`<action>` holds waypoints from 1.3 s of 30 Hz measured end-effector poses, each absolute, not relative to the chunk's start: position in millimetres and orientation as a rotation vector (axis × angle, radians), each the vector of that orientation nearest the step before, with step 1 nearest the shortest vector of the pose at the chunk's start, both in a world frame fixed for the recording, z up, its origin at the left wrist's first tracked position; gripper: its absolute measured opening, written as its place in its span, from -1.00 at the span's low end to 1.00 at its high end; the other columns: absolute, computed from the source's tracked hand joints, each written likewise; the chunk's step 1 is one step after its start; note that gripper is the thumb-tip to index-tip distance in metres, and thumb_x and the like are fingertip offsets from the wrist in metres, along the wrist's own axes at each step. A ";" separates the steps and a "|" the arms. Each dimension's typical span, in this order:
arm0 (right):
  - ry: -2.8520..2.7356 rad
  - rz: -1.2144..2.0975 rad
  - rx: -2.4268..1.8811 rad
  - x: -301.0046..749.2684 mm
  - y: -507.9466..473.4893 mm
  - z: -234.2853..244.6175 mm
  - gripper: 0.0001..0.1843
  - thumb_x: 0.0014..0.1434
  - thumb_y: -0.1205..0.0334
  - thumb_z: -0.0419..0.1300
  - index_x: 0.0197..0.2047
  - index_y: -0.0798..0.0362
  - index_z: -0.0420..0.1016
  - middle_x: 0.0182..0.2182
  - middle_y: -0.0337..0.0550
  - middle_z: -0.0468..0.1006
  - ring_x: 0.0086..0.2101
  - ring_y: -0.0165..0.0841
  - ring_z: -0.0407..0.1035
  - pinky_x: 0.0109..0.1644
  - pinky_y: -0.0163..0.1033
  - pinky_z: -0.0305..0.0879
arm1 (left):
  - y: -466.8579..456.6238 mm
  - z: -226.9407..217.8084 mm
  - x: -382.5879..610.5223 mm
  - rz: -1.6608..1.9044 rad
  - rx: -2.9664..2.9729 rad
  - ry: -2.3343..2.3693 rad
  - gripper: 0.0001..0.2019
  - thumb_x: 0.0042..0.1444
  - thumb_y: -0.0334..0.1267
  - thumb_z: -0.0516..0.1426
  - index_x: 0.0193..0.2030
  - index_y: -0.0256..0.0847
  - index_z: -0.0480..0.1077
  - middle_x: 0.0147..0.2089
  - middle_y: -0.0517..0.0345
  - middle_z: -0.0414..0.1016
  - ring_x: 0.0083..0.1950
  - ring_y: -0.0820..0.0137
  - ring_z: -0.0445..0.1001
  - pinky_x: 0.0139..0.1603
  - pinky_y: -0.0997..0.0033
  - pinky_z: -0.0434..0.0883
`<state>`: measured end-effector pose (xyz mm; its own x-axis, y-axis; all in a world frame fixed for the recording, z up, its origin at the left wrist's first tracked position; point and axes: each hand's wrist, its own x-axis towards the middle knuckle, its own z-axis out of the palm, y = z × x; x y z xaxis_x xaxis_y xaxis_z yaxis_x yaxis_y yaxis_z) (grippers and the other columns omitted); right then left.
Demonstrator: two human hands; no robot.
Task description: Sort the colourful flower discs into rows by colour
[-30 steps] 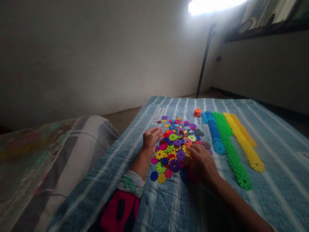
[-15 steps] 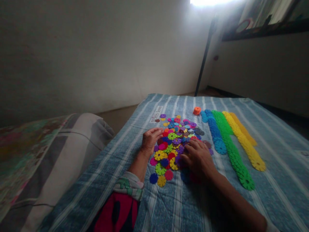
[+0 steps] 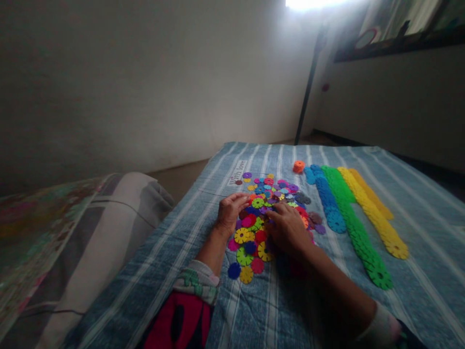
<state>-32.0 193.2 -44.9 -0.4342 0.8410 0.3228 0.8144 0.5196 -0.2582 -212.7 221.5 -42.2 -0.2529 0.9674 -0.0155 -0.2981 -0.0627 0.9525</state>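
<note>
A loose pile of notched plastic discs [image 3: 241, 236] in many colours lies on the striped blue cloth. At the pile's left edge is my left hand [image 3: 229, 213], its fingers stretched toward an orange disc and a lime-green disc [image 3: 257, 203]; no disc shows in its grasp. My right hand [image 3: 288, 225] lies palm down over the middle of the pile, fingers apart and pointing left. Its fingertips touch purple and dark discs, and the palm hides those beneath. Red discs [image 3: 301, 212] show just right of its knuckles.
Overlapping rows of blue discs [image 3: 326, 201], green discs [image 3: 354, 232] and yellow discs [image 3: 374, 213] run along the right. A short orange stack [image 3: 299, 166] stands beyond the pile. A folded grey-and-white cloth [image 3: 134, 203] lies at left; a lamp pole [image 3: 307, 92] rises behind.
My right hand has slid left over the pile, uncovering red and orange discs on its right. My left hand stays at the pile's left edge. The view has shifted slightly.
</note>
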 end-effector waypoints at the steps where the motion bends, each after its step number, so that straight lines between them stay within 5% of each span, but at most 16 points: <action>1: -2.355 0.101 -1.359 -32.9 195.5 -44.6 -0.72 0.20 0.21 0.15 -0.03 -0.02 0.53 0.00 0.01 0.46 0.05 -0.14 0.26 0.10 -0.05 0.17 | 221.7 -42.7 -212.9 1.536 0.870 1.140 -0.82 -0.22 -0.30 0.31 -0.41 -0.31 0.51 -0.35 0.04 0.59 -0.26 0.34 0.56 -0.14 0.36 0.45; 10: -2.242 0.015 -1.558 -29.1 210.1 -46.7 -0.77 0.23 0.07 0.15 -0.24 0.04 0.54 -0.17 0.01 0.53 -0.09 -0.16 0.34 -0.02 -0.11 0.19 | 225.5 -49.1 -214.5 1.468 0.938 1.198 -0.78 -0.22 -0.26 0.30 -0.38 -0.31 0.52 -0.34 0.04 0.59 -0.25 0.34 0.55 -0.14 0.36 0.43; 18: -2.275 -0.017 -1.209 -31.7 210.1 -55.4 -0.79 0.25 0.20 0.12 -0.14 -0.10 0.58 0.06 -0.04 0.43 0.09 -0.15 0.21 0.10 -0.05 0.15 | 225.6 -50.5 -215.3 1.436 0.970 1.234 -0.79 -0.18 -0.24 0.29 -0.36 -0.28 0.52 -0.33 0.06 0.60 -0.25 0.35 0.55 -0.17 0.40 0.42; 25: -2.158 -0.046 -1.419 -20.8 212.1 -56.9 -0.77 0.25 0.18 0.09 -0.24 -0.02 0.58 -0.06 0.00 0.48 0.00 -0.16 0.26 0.07 -0.06 0.17 | 225.4 -50.5 -214.8 1.421 0.999 1.260 -0.79 -0.17 -0.23 0.28 -0.36 -0.27 0.53 -0.36 0.08 0.60 -0.27 0.37 0.54 -0.18 0.42 0.42; 32: -2.314 -0.050 -1.284 -27.2 207.7 -54.3 -0.79 0.22 0.18 0.14 -0.11 -0.02 0.53 0.10 0.01 0.40 0.17 -0.10 0.11 0.15 0.00 0.09 | 225.1 -51.0 -215.3 1.391 0.994 1.293 -0.79 -0.17 -0.23 0.28 -0.35 -0.24 0.54 -0.36 0.09 0.60 -0.30 0.38 0.52 -0.24 0.43 0.41; 39: -2.366 0.003 -1.339 -29.0 210.6 -50.2 -0.84 0.22 0.19 0.14 -0.25 0.03 0.53 -0.04 0.01 0.48 0.08 -0.14 0.21 0.08 -0.07 0.12 | 223.9 -49.3 -214.1 1.386 0.977 1.296 -0.81 -0.18 -0.25 0.27 -0.36 -0.24 0.53 -0.35 0.10 0.60 -0.32 0.43 0.52 -0.20 0.46 0.40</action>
